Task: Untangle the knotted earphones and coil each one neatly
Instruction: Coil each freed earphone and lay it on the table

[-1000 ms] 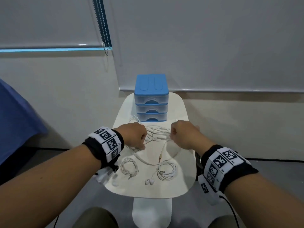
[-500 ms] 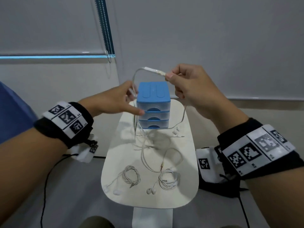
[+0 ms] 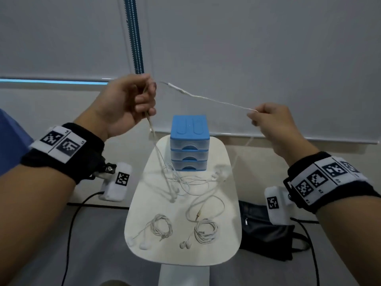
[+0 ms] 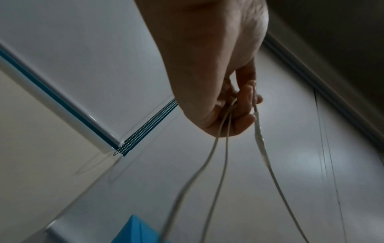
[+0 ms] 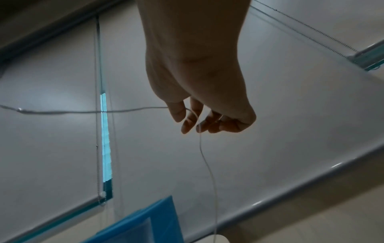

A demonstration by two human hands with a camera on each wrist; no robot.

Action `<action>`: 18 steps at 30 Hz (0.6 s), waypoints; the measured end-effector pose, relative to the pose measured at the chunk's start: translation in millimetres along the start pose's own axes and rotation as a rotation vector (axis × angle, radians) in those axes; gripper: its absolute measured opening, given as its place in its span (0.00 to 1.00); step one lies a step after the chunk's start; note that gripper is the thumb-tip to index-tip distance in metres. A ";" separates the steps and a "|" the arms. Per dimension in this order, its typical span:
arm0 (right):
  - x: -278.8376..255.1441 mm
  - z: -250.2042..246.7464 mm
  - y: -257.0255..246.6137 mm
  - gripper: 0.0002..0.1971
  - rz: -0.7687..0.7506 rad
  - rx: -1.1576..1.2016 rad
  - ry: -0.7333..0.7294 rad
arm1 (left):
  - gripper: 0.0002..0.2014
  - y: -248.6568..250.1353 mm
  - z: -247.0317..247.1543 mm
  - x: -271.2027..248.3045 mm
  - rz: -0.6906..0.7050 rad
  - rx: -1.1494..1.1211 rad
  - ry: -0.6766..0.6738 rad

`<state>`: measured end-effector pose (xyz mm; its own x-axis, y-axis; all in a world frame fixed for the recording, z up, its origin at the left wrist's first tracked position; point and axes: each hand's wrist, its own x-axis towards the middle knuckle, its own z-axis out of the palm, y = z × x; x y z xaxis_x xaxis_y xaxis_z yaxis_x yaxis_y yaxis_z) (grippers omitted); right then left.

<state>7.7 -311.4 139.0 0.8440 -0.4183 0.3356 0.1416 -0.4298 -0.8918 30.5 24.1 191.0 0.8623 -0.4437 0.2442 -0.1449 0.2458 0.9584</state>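
Both hands are up high above the table (image 3: 231, 240). The left hand (image 3: 123, 104) has its fingers curled tight around the cord (image 3: 216, 101). The right hand (image 3: 270, 120) pinches it too. The cord stretches sideways between them, sloping down to the right. The head view alone shows the tangle (image 3: 185, 180) and two coils (image 3: 161, 225) on the table. The left wrist view shows two strands (image 4: 214, 148) hanging down.

A white earphone cord (image 3: 214, 99) is stretched in the air above the blue drawer unit (image 3: 189, 129), sloping down from the left hand (image 3: 123, 108) to the right hand (image 3: 272, 122), its loose strands hanging to a tangle of white earphones (image 3: 185, 180) just in front of the drawers. Nearer than the tangle lie two coiled earphones side by side, the left coil (image 3: 161, 226) and the right coil (image 3: 206, 231), each with its earbuds trailing out.
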 end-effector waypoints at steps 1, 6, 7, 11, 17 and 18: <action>2.3 -3.6 8.1 0.09 0.045 -0.010 0.019 | 0.15 4.4 0.0 -1.2 0.022 -0.026 0.009; 0.4 -13.2 36.0 0.16 0.234 -0.044 -0.003 | 0.11 18.6 0.0 -7.0 0.124 -0.046 0.021; -0.7 -12.9 37.9 0.18 0.275 -0.013 -0.006 | 0.11 20.8 1.0 -8.4 0.133 -0.055 0.018; -2.5 -6.4 28.3 0.21 0.334 0.189 0.012 | 0.11 28.9 7.6 -11.5 0.155 -0.072 0.005; -1.3 -26.9 0.4 0.14 -0.007 -0.021 0.463 | 0.12 41.3 15.1 -20.0 0.164 -0.074 -0.026; -3.2 -34.5 -2.7 0.15 -0.020 -0.083 0.512 | 0.12 43.3 15.2 -22.0 0.168 -0.074 -0.039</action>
<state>-13.2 -336.6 150.8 0.4775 -0.7385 0.4760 0.0961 -0.4946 -0.8638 -2.1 31.4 229.3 0.8096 -0.4236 0.4064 -0.2478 0.3810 0.8908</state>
